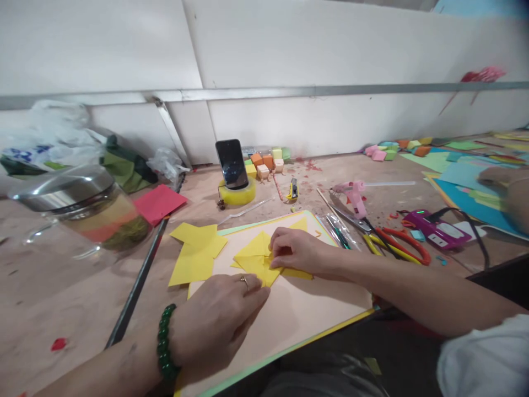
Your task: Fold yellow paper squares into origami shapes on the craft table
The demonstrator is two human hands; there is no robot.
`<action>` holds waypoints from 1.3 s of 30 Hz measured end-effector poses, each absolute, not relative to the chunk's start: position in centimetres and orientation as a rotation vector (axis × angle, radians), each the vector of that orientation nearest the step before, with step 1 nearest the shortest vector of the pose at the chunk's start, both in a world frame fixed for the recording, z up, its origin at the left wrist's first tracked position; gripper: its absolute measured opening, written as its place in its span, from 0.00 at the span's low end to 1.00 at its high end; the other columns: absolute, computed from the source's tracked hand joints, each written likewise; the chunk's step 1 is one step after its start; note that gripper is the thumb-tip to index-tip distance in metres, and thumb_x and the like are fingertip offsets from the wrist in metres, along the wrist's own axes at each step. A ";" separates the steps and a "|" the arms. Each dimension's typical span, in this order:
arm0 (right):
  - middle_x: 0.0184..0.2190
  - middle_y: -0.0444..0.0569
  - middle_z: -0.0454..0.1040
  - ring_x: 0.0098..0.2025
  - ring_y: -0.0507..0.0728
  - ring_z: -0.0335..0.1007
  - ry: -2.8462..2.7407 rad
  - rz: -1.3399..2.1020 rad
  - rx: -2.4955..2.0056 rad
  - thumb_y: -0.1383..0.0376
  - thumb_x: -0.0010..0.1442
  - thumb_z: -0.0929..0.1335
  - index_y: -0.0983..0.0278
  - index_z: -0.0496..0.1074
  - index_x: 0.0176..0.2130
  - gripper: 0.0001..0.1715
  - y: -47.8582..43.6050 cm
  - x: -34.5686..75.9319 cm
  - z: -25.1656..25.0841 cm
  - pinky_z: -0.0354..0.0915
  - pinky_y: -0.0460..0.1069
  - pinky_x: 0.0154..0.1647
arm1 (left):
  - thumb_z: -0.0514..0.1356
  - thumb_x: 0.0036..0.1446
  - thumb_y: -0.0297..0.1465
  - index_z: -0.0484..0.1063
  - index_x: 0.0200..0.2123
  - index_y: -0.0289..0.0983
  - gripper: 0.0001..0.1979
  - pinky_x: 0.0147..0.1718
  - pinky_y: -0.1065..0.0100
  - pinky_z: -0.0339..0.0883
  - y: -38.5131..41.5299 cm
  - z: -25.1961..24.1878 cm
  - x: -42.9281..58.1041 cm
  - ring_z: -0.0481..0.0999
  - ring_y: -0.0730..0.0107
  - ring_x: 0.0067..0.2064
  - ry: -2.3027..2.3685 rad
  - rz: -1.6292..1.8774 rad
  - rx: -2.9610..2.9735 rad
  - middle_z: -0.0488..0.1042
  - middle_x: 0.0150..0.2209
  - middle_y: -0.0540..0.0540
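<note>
- Head view: brown surface [91, 300], white wall [289, 47].
- Jar [97, 218] partly hides plastic bag [58, 135].
- Right hand [295, 250] pinches yellow paper [250, 255]; left hand [215, 317] touches it, grip unclear.

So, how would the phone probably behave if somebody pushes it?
The phone would probably tip, since it stands nearly upright with the yellow tape roll at its foot. That roll might slide along, as it lies flat. The phone's slab body looks stiff.
</note>
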State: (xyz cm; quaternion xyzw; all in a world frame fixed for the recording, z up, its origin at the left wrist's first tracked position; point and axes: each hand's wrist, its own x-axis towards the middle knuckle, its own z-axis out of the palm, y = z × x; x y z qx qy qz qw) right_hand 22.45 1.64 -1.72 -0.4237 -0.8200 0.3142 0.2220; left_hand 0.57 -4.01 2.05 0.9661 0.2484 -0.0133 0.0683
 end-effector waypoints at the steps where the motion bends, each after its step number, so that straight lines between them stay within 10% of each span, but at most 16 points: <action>1: 0.35 0.46 0.70 0.34 0.52 0.68 -2.271 0.868 -1.176 0.67 0.52 0.75 0.65 0.70 0.26 0.10 1.6 22.4 -1.7 0.63 0.46 0.35 | 0.46 0.62 0.26 0.67 0.40 0.38 0.11 0.31 0.61 0.68 -4.0 2.0 0.6 0.73 0.60 0.35 0.740 -0.037 2.927 0.73 0.38 0.44; 39: 0.39 0.49 0.69 0.37 0.55 0.66 -2.426 0.873 -1.274 0.58 0.54 0.71 0.65 0.70 0.36 0.14 1.2 24.0 0.8 0.63 0.49 0.38 | 0.51 0.56 0.22 0.69 0.45 0.39 0.15 0.42 0.55 0.71 -3.9 1.9 0.4 0.71 0.55 0.46 0.702 0.019 2.783 0.75 0.48 0.43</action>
